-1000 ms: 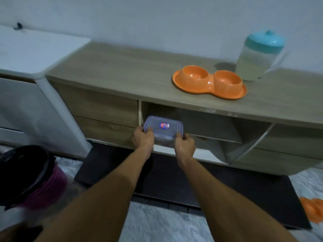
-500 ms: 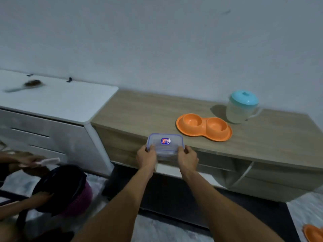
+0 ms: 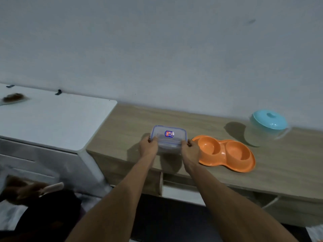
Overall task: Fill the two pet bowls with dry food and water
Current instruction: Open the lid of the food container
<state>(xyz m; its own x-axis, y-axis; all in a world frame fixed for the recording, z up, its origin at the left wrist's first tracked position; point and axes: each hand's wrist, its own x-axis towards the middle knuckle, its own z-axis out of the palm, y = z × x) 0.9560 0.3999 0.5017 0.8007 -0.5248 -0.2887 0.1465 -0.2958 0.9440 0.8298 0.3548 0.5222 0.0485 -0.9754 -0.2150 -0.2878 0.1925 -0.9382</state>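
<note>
A clear plastic food container [image 3: 168, 137] with a blue-rimmed lid and a small sticker is held between both hands over the wooden cabinet top [image 3: 132, 123]. My left hand [image 3: 148, 147] grips its left end and my right hand [image 3: 190, 151] grips its right end. Just to the right lies the orange double pet bowl [image 3: 225, 155], both cups looking empty. Behind it at the far right stands a clear jug [image 3: 267, 127] with a turquoise lid. The container's contents are hard to make out.
A white chest of drawers [image 3: 52, 117] adjoins the cabinet on the left, with a brush [image 3: 13, 98] on top. Another person's hand with a comb [image 3: 52, 187] and a dark head of hair [image 3: 50, 212] are at lower left. An open shelf [image 3: 181, 191] sits under the cabinet top.
Both hands have lifted the container from the open shelf up over the cabinet top, close to the orange bowl. The camera has tilted up, showing more wall.
</note>
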